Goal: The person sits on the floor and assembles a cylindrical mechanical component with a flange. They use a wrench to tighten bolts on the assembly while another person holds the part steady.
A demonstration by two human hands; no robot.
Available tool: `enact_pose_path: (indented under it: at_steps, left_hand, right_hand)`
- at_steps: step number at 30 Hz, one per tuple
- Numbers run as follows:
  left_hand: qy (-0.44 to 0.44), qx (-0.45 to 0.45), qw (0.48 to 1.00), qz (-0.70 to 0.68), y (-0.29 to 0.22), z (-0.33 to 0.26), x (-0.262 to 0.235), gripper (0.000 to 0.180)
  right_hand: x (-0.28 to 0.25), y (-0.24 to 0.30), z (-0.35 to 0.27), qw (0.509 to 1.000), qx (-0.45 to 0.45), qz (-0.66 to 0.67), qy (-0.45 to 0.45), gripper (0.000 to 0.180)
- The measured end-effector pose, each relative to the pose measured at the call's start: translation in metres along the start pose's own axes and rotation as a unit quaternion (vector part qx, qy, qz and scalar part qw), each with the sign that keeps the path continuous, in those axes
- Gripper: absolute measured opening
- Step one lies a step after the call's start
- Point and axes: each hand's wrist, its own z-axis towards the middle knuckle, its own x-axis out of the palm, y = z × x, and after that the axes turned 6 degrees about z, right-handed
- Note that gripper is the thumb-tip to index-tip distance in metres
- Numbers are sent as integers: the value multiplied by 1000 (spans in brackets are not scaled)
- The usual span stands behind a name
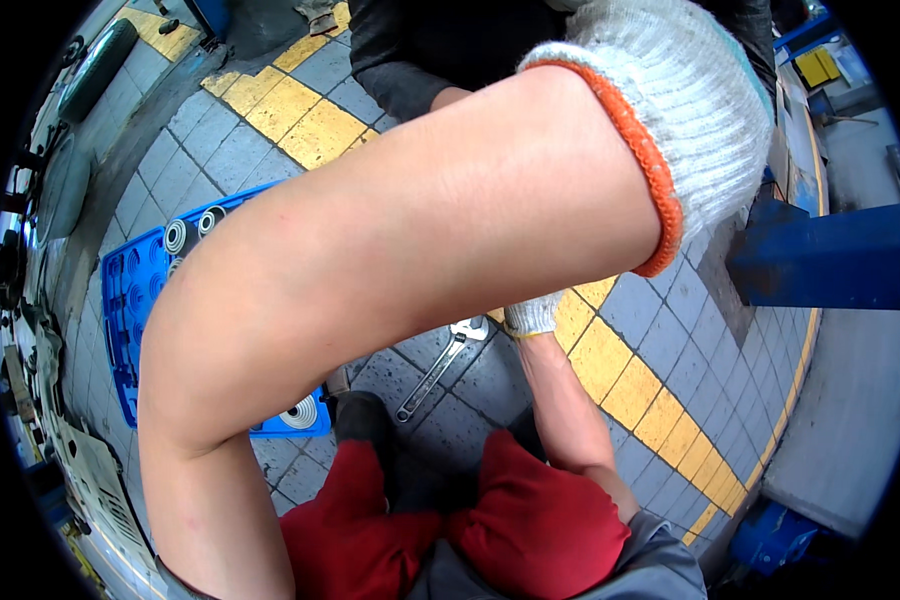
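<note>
My left arm reaches up and across the view. Its hand, in a white knitted glove (685, 110) with an orange cuff, is raised at the upper right; its fingers do not show. Below it, my right hand (533, 316), in a white glove with a yellow edge, is mostly hidden behind my left forearm, so whatever it touches cannot be seen. An adjustable wrench (436, 372) lies on the tiled floor just left of my right hand, with its jaw end close to the glove.
A blue tool case (130, 330) with round metal pieces (177, 236) lies open on the left, partly covered by my arm. Another person's dark sleeve (395, 85) is beyond my forearm. A blue steel beam (830, 255) juts in at right. A tyre (100, 68) is at far left.
</note>
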Motion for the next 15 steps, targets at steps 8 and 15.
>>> enact_pose_path:
  at_steps: [8,15]
  left_hand:
    - [10,9,1000,-1,-9,8,10,24]
    - [20,118,992,27,5,6,13,42]
  right_hand:
    - [-21,24,10,998,55,29,10,24]
    - [-10,15,9,990,30,131,34,37]
